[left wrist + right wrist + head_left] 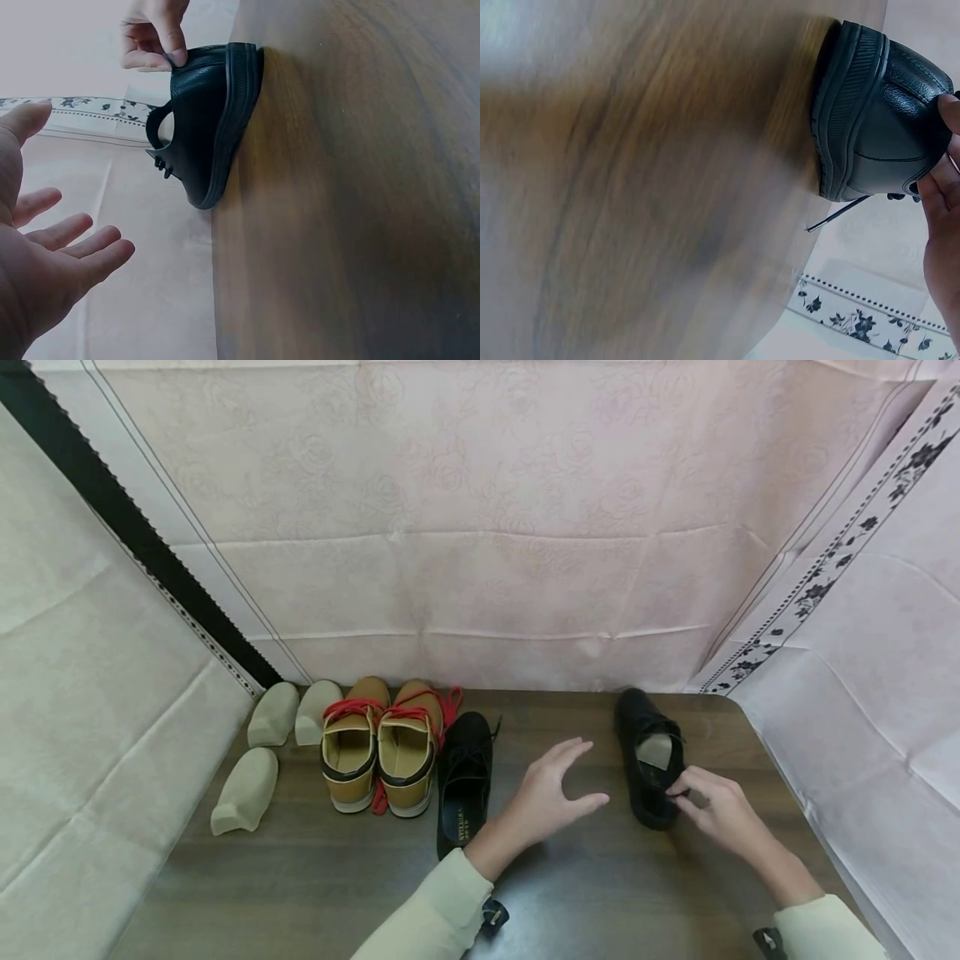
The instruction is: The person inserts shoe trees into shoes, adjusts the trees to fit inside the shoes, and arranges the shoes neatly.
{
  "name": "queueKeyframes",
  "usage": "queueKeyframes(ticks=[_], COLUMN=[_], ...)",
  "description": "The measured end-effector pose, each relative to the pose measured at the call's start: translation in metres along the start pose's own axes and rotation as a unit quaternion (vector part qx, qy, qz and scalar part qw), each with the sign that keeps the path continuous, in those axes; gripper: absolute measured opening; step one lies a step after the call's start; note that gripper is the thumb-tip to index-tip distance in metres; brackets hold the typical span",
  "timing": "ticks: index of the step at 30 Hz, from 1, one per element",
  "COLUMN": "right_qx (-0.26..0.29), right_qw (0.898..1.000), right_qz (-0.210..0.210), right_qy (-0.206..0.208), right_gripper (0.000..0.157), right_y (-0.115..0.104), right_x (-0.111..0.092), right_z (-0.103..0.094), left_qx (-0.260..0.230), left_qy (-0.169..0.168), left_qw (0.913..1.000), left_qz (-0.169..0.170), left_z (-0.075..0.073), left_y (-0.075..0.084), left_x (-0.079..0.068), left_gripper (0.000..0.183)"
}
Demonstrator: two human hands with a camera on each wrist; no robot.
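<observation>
A black lace-up shoe (643, 777) stands on the wooden surface at the right, its toe toward the back. Inside it, toward the front, sits a pale shoe insert (655, 750). My right hand (716, 806) pinches the shoe's collar near the heel between thumb and fingers; the right wrist view shows the thumb on the leather. My left hand (551, 789) hovers to the left of this shoe, fingers spread and touching nothing. In the left wrist view the same shoe (202, 124) appears beyond the open left hand (56, 255). A second black shoe (465, 768) stands beside my left forearm.
Left of the second black shoe stand two tan shoes (349, 785) with red laces. Several pale shoe inserts (246, 789) lie at the far left. Patterned white cloth (480, 585) hangs behind the wooden tabletop (315, 893) and along both sides.
</observation>
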State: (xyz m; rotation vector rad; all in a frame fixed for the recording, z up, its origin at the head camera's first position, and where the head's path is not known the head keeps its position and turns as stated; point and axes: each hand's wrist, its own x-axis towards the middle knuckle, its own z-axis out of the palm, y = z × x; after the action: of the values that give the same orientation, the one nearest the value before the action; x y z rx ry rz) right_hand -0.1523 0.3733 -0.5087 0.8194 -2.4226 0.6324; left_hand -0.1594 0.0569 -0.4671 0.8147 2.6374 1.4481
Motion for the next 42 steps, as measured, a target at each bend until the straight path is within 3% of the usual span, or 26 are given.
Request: queueKeyframes(ticks=[15,42], right_qx=[-0.036,-0.086], right_qw=[0.999,0.994], right_qz=[0.011,0.069], right_qy=[0.009,-0.012], right_gripper=[0.044,0.044], right_y=[0.017,0.046], right_x=[-0.005,-0.025], right_z=[-0.017,-0.047], left_qx=[0.010,0.030], left_qy=[-0.007,-0.042], left_qw=[0.9998,0.9987], left_qz=[0.014,0.006], left_z=[0.020,0.029], left_y=[-0.005,-0.004], left_x=[0.008,0.008], left_gripper=[0.075,0.078])
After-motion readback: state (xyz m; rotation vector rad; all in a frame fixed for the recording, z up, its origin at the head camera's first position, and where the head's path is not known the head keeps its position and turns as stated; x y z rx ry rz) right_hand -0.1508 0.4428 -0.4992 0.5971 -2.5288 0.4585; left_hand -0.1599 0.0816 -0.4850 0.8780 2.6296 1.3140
